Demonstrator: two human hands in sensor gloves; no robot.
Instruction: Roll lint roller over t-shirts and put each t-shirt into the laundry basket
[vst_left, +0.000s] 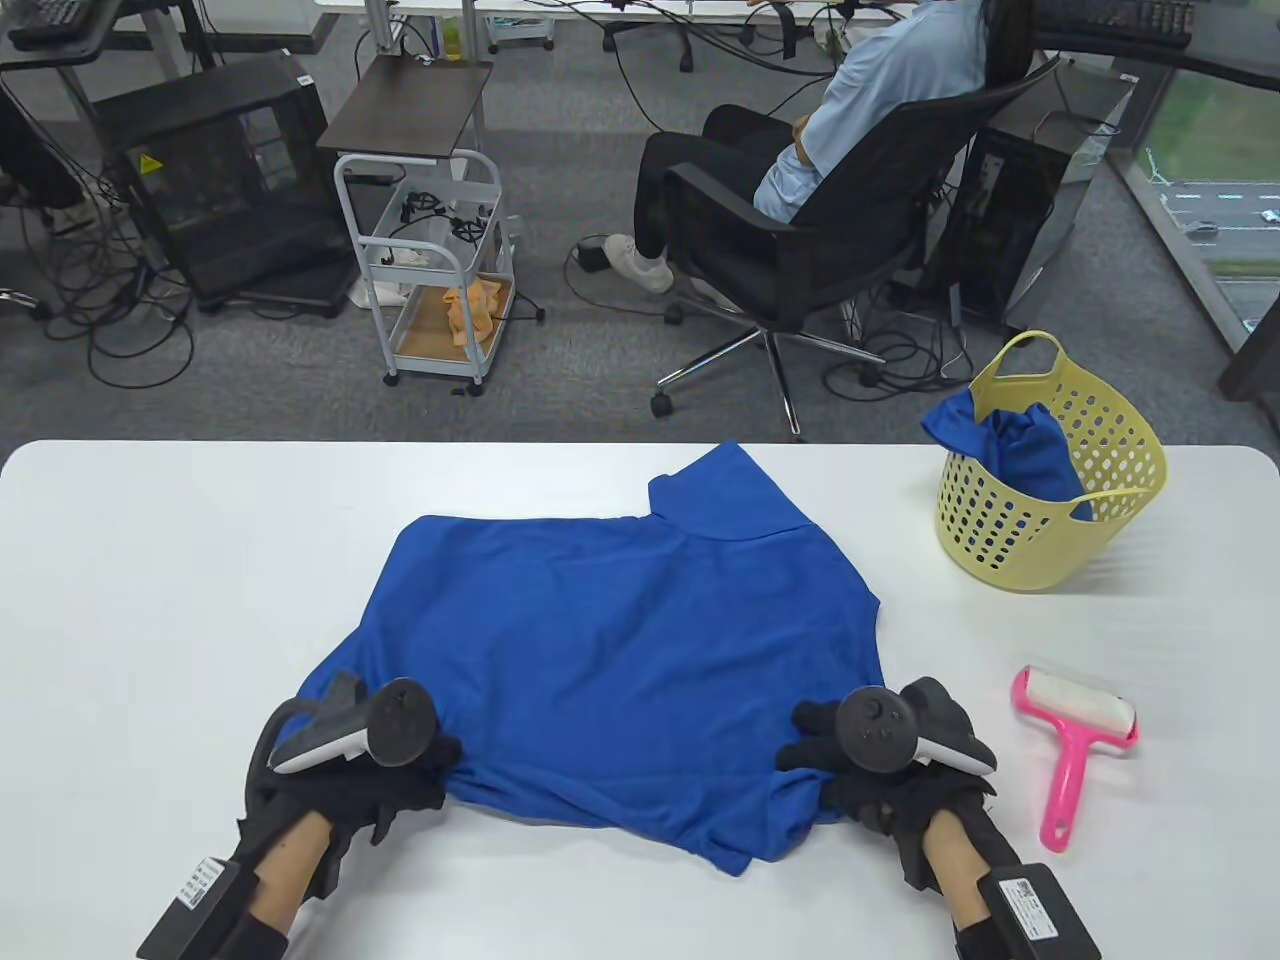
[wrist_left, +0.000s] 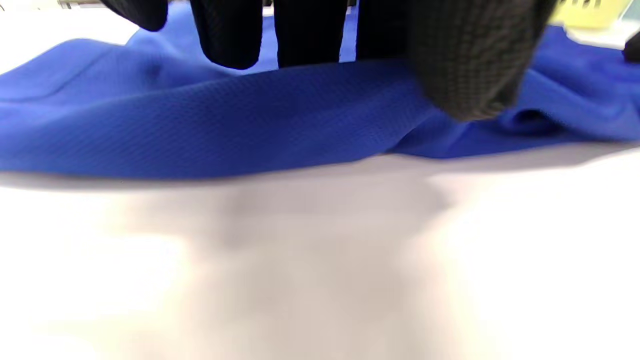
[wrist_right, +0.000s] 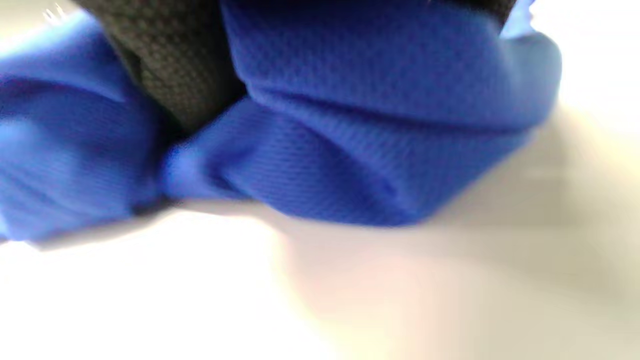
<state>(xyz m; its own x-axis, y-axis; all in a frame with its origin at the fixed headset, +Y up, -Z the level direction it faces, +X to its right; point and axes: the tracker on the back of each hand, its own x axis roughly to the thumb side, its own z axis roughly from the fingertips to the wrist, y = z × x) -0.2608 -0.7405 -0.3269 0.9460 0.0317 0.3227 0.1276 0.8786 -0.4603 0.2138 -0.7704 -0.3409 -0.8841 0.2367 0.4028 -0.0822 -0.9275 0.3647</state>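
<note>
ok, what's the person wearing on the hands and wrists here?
Both hands, left hand and right hand, wear black knit sensor gloves. A dark grey-and-white tracker like a VR controller is strapped to each back. Black boxes with white labels sit on the wrists.

From above the near edge we look down across the table (vst_left: 150, 560) toward the office. Our two wrist views sit low and close, facing the shirt's (vst_left: 620, 640) near hem; all three share that shirt.
</note>
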